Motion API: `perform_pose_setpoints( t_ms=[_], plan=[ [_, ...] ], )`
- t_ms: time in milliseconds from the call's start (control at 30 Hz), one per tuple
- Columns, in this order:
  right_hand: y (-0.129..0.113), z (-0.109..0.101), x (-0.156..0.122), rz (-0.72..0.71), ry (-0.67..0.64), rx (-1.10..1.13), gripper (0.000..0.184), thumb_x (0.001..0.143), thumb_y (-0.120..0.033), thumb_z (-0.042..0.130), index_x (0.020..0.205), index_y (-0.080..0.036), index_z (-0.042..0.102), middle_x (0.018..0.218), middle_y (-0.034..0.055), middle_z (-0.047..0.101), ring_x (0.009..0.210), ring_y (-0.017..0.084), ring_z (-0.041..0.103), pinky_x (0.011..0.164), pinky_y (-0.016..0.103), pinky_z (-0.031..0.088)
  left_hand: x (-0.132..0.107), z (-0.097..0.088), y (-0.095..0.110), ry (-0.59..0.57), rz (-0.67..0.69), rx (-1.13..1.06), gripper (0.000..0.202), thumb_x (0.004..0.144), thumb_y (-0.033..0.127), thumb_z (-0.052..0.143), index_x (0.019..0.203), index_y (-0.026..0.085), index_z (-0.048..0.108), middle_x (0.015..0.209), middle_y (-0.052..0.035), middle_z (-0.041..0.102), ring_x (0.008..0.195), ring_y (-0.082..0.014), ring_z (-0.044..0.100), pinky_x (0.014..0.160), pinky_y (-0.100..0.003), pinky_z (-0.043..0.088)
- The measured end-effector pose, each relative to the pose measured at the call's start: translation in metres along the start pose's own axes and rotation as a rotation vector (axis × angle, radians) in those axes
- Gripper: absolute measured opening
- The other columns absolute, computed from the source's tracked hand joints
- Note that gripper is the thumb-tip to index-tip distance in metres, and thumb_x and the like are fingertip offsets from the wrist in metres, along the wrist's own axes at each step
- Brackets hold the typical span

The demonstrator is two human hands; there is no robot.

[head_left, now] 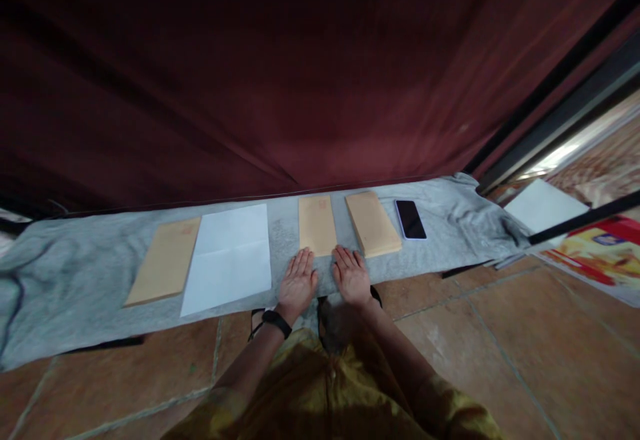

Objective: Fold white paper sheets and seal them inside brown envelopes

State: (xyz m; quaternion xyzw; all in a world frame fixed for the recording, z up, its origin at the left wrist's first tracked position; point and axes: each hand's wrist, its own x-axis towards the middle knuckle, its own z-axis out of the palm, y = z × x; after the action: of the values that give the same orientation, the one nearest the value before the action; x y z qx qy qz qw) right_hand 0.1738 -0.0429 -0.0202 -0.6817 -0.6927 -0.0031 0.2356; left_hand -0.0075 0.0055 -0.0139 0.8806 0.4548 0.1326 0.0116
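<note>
A single brown envelope (317, 221) with a faint red print near its top lies in front of me. My left hand (298, 282) rests flat, fingers stretched, its fingertips at the envelope's lower left corner. Flat as well, my right hand (352, 277) has its fingertips by the lower right corner, close to a stack of brown envelopes (373, 223). Neither hand grips anything. Left of them lies a sheet of white paper (230, 257) with a crease across it. It adjoins another brown envelope or pile (165, 260) at the far left.
A grey cloth (75, 280) covers the narrow bench. On it, right of the stack, lies a smartphone (411, 219) with a dark screen. A dark red curtain (300, 93) hangs behind. At the right are a black metal frame (565, 93) and a colourful printed box or bag (605, 253).
</note>
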Motion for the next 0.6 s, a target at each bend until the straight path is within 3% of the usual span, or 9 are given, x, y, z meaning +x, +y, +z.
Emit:
perform_pose_setpoints(
  t_ms=[200,433,600],
  plan=[
    [-0.003,-0.004,0.003,-0.003,0.003,0.006,0.045,0.105,-0.03,0.04,0.146,-0.015,0.052,0.149,0.0104,0.054,0.14,0.025,0.047,0.12,0.047,0.029,-0.003,0.001,-0.003,0.041,0.015,-0.017,0.056,0.099,0.028,0.038,0.151,0.009,0.043,0.155,-0.016,0.045,0.148,-0.0267,0.037,0.121,-0.049,0.034],
    [-0.035,0.003,0.019,-0.141,-0.076,0.078,0.044,0.106,-0.033,0.038,0.143,-0.015,0.055,0.148,0.0085,0.056,0.14,0.02,0.048,0.122,0.04,0.032,-0.004,0.003,-0.006,0.022,0.042,-0.012,0.058,0.097,0.023,0.035,0.152,0.005,0.04,0.156,-0.0184,0.043,0.149,-0.0275,0.035,0.121,-0.049,0.034],
    [-0.042,0.01,0.019,-0.104,-0.074,0.083,0.044,0.106,-0.033,0.039,0.144,-0.015,0.054,0.148,0.0094,0.056,0.139,0.02,0.049,0.121,0.04,0.032,-0.005,0.004,-0.007,0.029,0.045,-0.018,0.058,0.097,0.023,0.036,0.154,0.008,0.038,0.157,-0.0172,0.042,0.149,-0.0276,0.035,0.121,-0.05,0.035]
  ],
)
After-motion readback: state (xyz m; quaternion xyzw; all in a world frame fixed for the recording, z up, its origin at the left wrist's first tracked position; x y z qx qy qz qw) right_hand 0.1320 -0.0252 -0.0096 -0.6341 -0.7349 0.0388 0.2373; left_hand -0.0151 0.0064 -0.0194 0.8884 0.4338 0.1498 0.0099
